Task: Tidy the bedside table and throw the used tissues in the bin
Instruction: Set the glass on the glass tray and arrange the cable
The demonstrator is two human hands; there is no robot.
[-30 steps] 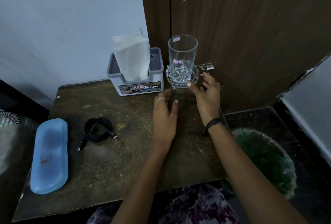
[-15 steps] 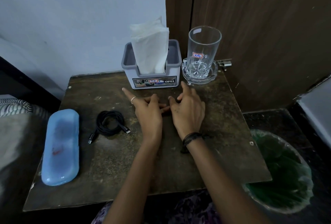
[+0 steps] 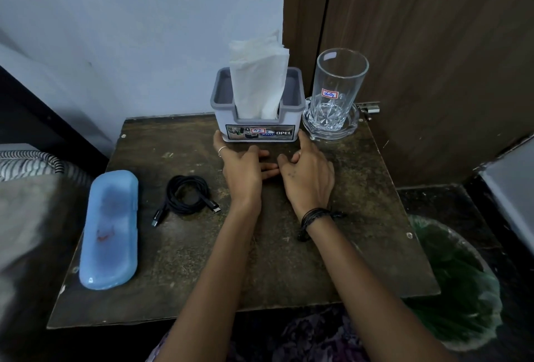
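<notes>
Left hand: my left hand [image 3: 242,169] lies low over the table [image 3: 289,246], just in front of the holder [image 3: 258,113]. My forefinger, with a ring on it, reaches to the holder's near left corner and touches it or nearly so; my other fingers point toward my right hand, loosely spread. It holds nothing.

Right hand: my right hand [image 3: 307,176] lies beside the left, a dark band at the wrist. My forefinger stretches up to the holder's near right corner; the other fingers curl loosely under. It grips nothing. Whether either fingertip truly presses the holder, I cannot tell.

Holder: grey and white, at the back edge of the table against the wall, a label on its front reading OPEL.

Tissues: white tissues [image 3: 257,75] stand upright out of the holder's top.

Glass: a clear glass [image 3: 336,84] with a small sticker stands upright in a cut-glass dish [image 3: 331,126], just right of the holder, at the table's back right corner.

Cable: a black cable [image 3: 187,198], coiled, lies on the table left of my left hand, apart from it.

Case: a long blue case [image 3: 109,228] lies along the table's left edge, well apart from my hands.

Bin: a bin [image 3: 462,283] with a green liner stands on the floor beside the table's right edge.
</notes>
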